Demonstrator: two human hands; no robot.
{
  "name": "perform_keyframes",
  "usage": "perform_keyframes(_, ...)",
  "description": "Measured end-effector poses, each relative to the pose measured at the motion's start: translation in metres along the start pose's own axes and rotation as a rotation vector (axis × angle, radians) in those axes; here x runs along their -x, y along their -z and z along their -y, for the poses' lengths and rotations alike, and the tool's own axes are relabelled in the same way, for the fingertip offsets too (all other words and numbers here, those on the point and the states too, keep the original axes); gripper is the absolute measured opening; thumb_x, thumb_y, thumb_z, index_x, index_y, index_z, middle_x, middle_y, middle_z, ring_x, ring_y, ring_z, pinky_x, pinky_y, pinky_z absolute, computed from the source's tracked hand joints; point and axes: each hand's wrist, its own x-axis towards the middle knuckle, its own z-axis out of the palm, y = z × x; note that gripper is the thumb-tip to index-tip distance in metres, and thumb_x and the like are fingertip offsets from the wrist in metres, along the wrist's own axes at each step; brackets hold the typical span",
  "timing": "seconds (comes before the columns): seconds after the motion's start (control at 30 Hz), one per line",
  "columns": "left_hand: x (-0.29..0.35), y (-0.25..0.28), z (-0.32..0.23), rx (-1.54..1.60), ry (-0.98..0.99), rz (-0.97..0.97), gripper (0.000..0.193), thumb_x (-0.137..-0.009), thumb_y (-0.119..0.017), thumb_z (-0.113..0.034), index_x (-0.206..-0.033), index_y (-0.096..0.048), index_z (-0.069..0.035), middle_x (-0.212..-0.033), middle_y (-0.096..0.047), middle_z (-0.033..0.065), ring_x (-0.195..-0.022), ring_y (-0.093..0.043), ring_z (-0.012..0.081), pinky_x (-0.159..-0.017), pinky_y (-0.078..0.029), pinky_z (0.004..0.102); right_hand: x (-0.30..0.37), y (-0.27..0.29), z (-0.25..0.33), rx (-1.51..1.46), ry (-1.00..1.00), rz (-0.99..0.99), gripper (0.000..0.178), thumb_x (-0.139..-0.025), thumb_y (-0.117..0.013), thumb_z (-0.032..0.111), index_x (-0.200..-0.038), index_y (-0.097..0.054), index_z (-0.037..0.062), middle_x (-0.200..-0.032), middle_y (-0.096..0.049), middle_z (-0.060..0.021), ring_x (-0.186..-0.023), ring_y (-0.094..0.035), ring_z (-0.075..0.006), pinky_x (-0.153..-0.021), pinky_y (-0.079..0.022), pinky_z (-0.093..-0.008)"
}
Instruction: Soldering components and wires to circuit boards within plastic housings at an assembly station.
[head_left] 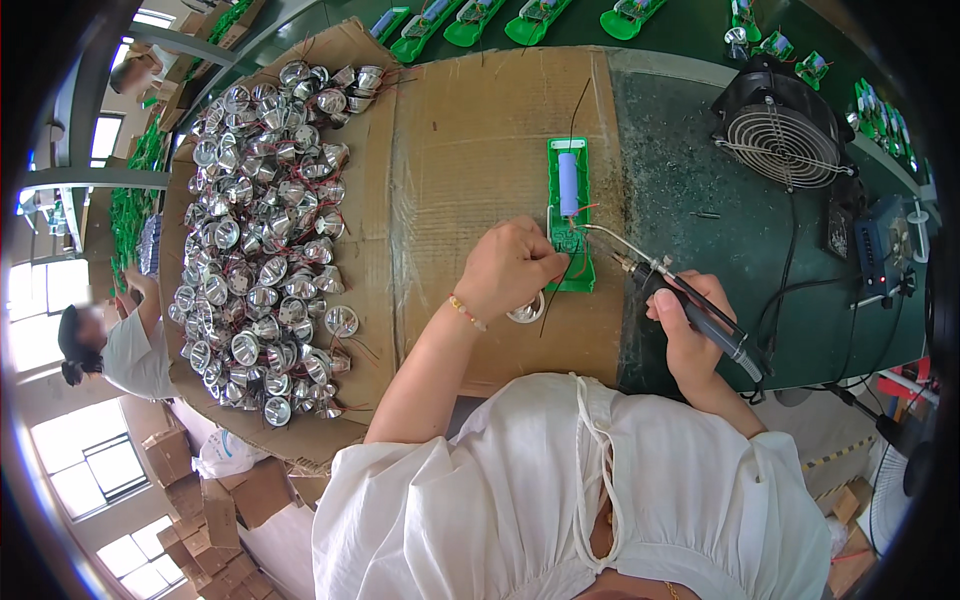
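A green plastic housing [586, 276] lies on the cardboard before me, holding a blue-purple cylindrical battery [568, 185] and a small green circuit board [566, 238]. My left hand [512, 266] is closed in a pinch at the board, its fingertips on a thin black wire [551, 308]. Partly under that hand sits a silver reflector cup [526, 309]. In my right hand [690, 325] is a soldering iron [700, 325] with a thin curved metal tube [622, 240] attached. The iron's tip is close to the board's right side; whether it touches cannot be made out.
A cardboard tray [368, 190] heaped with silver reflector cups [262, 270] stands left. At right are a black fan with a wire grille [783, 145] and a blue soldering station [885, 248] with cables. Green housings [540, 22] line the back. Another person [130, 345] works far left.
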Motion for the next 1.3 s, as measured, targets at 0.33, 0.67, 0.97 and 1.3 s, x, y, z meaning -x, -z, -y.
perform_keyframes(0.33,0.024,-0.010,-0.006,-0.103,-0.192,-0.187,0.018,-0.079,-0.061,-0.020,-0.073,-0.069,-0.005,-0.074,-0.061,0.0099,-0.066,-0.059,0.0265,-0.059,-0.047,0.0341,-0.004,0.019,0.001,0.040,0.038,-0.009,0.013,-0.084,-0.059,0.005,-0.090,-0.050,-0.0027,-0.075,-0.057,-0.0102,-0.062,-0.056,-0.0122,-0.056,-0.047,-0.0238)
perform_keyframes(0.67,-0.054,0.005,-0.048,-0.323,-0.205,-0.113,0.017,-0.073,-0.057,-0.019,-0.063,-0.064,-0.007,-0.056,-0.059,0.0123,-0.054,-0.060,0.0283,-0.055,-0.049,0.0375,-0.017,0.043,-0.027,0.112,-0.138,-0.194,0.014,-0.082,-0.063,0.008,-0.087,-0.053,-0.0013,-0.071,-0.057,-0.0069,-0.059,-0.054,-0.0094,-0.055,-0.045,-0.0221)
perform_keyframes(0.97,-0.279,0.001,-0.148,-0.460,-0.463,-0.622,0.021,-0.077,-0.061,-0.031,-0.081,-0.069,-0.011,-0.075,-0.065,0.0138,-0.071,-0.062,0.0329,-0.067,-0.050,0.0399,-0.020,0.038,-0.025,0.071,-0.069,-0.148,0.013,-0.079,-0.065,0.004,-0.085,-0.054,0.0007,-0.069,-0.056,-0.0051,-0.058,-0.050,-0.0084,-0.052,-0.041,-0.0230)
perform_keyframes(1.3,-0.273,0.019,-0.086,-0.721,-0.356,-0.394,0.023,-0.076,-0.054,-0.025,-0.068,-0.067,-0.008,-0.069,-0.063,0.0146,-0.066,-0.061,0.0336,-0.064,-0.050,0.0421,-0.015,0.045,-0.028,0.112,-0.114,-0.113,0.015,-0.077,-0.064,0.002,-0.086,-0.052,0.0004,-0.075,-0.057,-0.0080,-0.063,-0.052,-0.0125,-0.057,-0.042,-0.0255)
